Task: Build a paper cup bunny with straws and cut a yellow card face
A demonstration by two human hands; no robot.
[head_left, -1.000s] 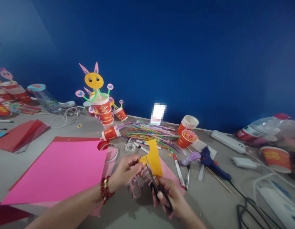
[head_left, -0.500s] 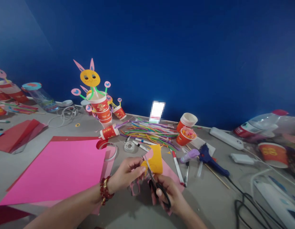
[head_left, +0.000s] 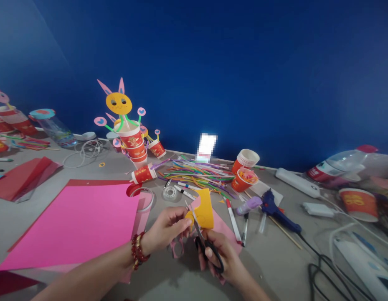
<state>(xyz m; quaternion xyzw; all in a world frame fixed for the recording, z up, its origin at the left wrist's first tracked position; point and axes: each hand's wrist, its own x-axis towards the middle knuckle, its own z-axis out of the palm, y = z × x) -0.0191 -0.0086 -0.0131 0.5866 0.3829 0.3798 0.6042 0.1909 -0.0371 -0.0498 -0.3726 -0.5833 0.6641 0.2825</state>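
Note:
My left hand (head_left: pixel 171 228), with a red beaded bracelet (head_left: pixel 138 251) at the wrist, pinches the left side of a piece of yellow paper (head_left: pixel 205 209). Black-handled scissors (head_left: pixel 209 246) are gripped in my right hand (head_left: pixel 223 253), fingers through the loops. Their blades lie across the yellow paper beside a drawn round outline, close to my left fingertips. Beneath my hands lie pink paper (head_left: pixel 223 228) and a pink paper scrap with a round hole (head_left: pixel 177 248).
Left lies a bright pink sheet (head_left: pixel 81 221). Pipe cleaners (head_left: pixel 196 173) spread behind my hands, near a tape roll (head_left: pixel 170 192). A stacked-cup figure (head_left: pixel 134 140) stands back left. Right are a red-capped marker (head_left: pixel 234 223), paper cups (head_left: pixel 244 179) and a glue gun (head_left: pixel 280 213) with its cord.
The yellow paper has tilted slightly, and the scissor blades have shifted a little on it. Both hands stay in nearly the same place with the same grip.

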